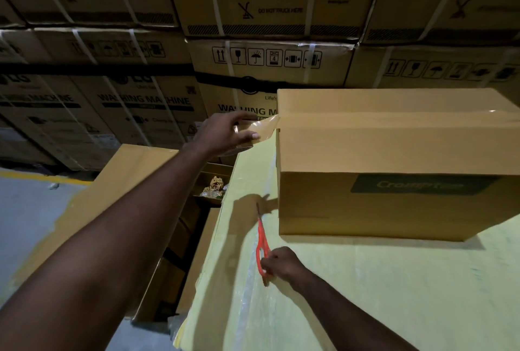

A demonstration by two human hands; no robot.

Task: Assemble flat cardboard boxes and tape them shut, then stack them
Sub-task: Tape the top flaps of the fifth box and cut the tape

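An assembled brown cardboard box (394, 159) stands on a pale yellow work surface (365, 294), its top flaps shut with a strip of clear tape along the seam. The tape (264, 128) runs off the box's left end to a roll held in my left hand (225, 134), whose fingers curl round the roll. Near the front, my right hand (281, 263) grips the handles of red scissors (261, 241) that lie on the surface with blades pointing toward the box.
Flat brown cardboard sheets (112, 204) lean at the left of the work surface. A small open box (213, 184) with scraps sits behind them. Stacked washing machine cartons (267, 27) form a wall behind. Grey floor with a yellow line (33, 176) lies at the left.
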